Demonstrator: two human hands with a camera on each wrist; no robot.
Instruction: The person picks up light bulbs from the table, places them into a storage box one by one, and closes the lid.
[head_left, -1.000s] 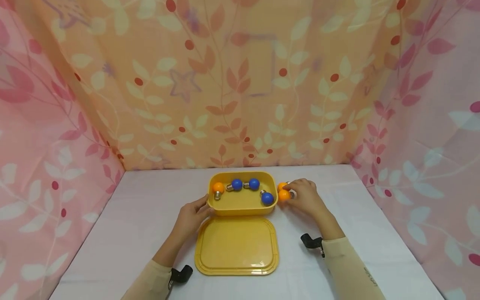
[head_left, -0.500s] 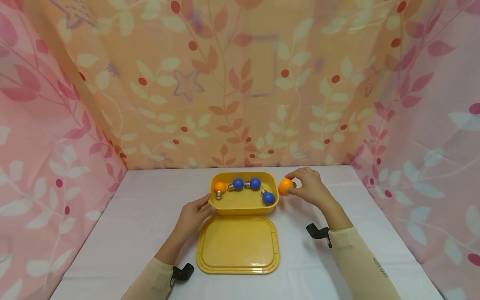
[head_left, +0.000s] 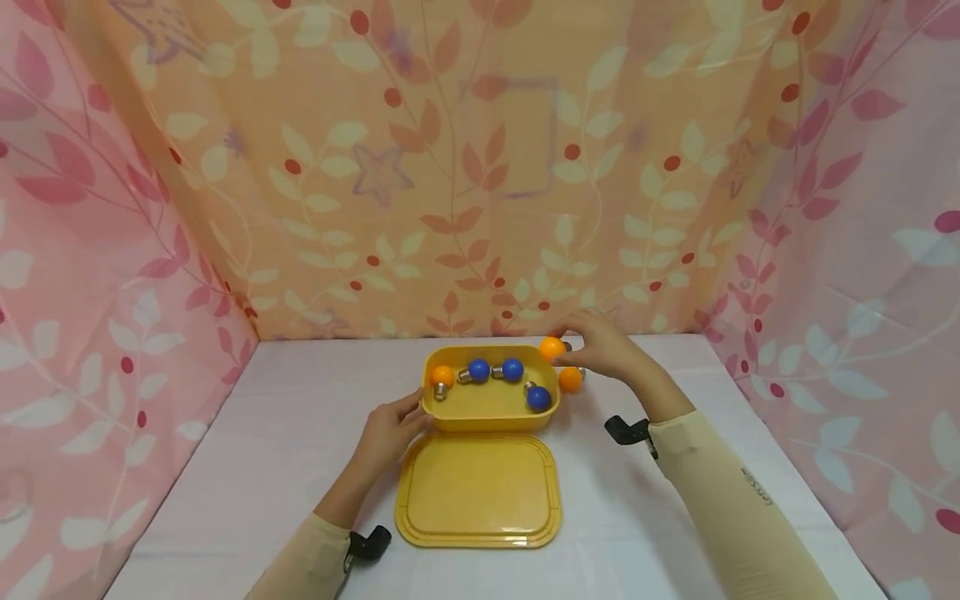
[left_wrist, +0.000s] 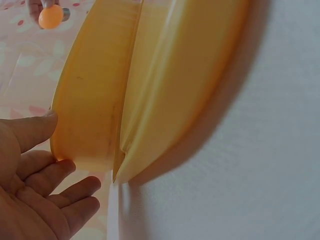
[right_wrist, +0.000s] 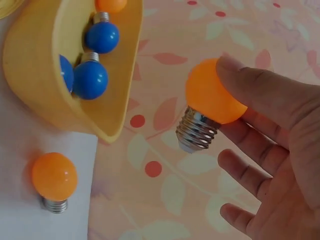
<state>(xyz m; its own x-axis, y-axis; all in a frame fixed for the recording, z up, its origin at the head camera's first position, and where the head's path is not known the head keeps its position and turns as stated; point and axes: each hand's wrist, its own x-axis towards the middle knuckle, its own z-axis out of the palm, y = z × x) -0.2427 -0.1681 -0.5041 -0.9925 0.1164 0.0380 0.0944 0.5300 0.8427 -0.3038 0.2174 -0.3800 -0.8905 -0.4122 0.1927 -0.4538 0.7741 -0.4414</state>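
Newly lifted, an orange light bulb [head_left: 552, 348] sits pinched in your right hand [head_left: 600, 343], near the far right corner of the yellow box [head_left: 491, 422], leaving one loose orange bulb [head_left: 571, 380] outside (just right of it). Your left hand [head_left: 388, 429], fingers apart, touches its left end.

Compared with a second ago, the person's right grip [head_left: 602, 345] now holds one orange bulb [head_left: 552, 348] raised at the far right corner of the yellow box [head_left: 491, 424]; another orange bulb [head_left: 570, 380], earlier close against it, now lies apart on the bench [head_left: 622, 533]
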